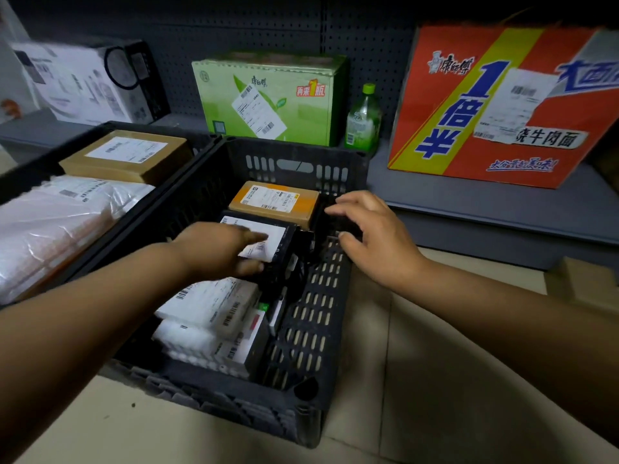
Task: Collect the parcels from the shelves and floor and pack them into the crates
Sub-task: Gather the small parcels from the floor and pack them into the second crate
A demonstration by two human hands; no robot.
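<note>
The step in hand looks like settling a parcel into the black crate (315, 316), not fetching a new one. The left hand (217, 251) lies on a black parcel (279, 249) with a white label, fingers stretched forward over the label and thumb tucked against its near edge; whether it truly grips or only presses I cannot tell. The right hand (371, 236) hovers apart from it, over the crate's right wall, fingers spread and loosely bent, holding nothing.

Just beyond the left fingertips lies an orange-brown parcel (274, 202) against the far wall. Below the left wrist, nearer the person, white parcels (207, 313) with barcodes are stacked. Between the black parcel and the right wall runs a dark gap in which a few thin items stand on edge, too dim to name.

Left of the left arm a second crate (110, 127) holds a brown box (127, 155) and a plastic-wrapped bundle (57, 226).

Beyond both hands, the shelf (469, 202) carries a green carton (268, 98), a green bottle (363, 118), a red carton (495, 105) past the right hand, and a white box (83, 82) far left.

The next move likely calls for seating the black parcel flat, with the right hand steadying the items in the gap, then reaching to the shelf for the cartons, which may be too bulky for this crowded crate
</note>
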